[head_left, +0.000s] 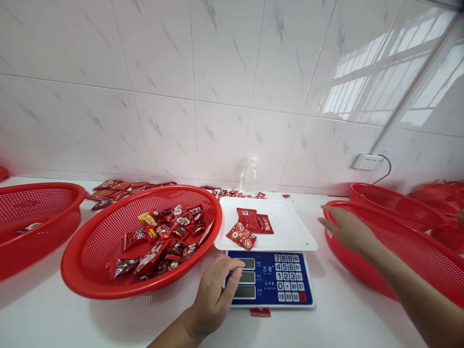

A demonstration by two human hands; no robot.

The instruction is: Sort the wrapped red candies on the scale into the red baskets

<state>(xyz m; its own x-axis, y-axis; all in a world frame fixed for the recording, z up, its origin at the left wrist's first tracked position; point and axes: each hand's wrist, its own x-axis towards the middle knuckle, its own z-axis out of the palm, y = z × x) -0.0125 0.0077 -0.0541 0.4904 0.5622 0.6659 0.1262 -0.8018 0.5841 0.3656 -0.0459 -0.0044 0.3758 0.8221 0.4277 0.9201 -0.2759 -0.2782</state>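
Observation:
My left hand [216, 290] is over the left side of the scale's blue keypad panel [268, 299], beside its display windows. Its fingers are curled in loosely, and nothing shows in them. Over the near rim of a red plastic basket [339, 266] on the right, my right hand [350, 231] reaches with fingers stretched out and holds nothing visible; it is slightly blurred. Several red packets [242, 235] lie on the scale's white tray [290, 237], between the two hands. A small red packet [260, 312] peeks out under the scale's front edge.
Left of the scale, a tilted red basket [81, 258] holds many wrapped snacks [174, 232]. Another red basket [54, 241] stands at far left. Packets [112, 189] lie along the tiled wall, near a clear plastic container [250, 176]. More red baskets [384, 200] and a power strip [368, 162] are at right.

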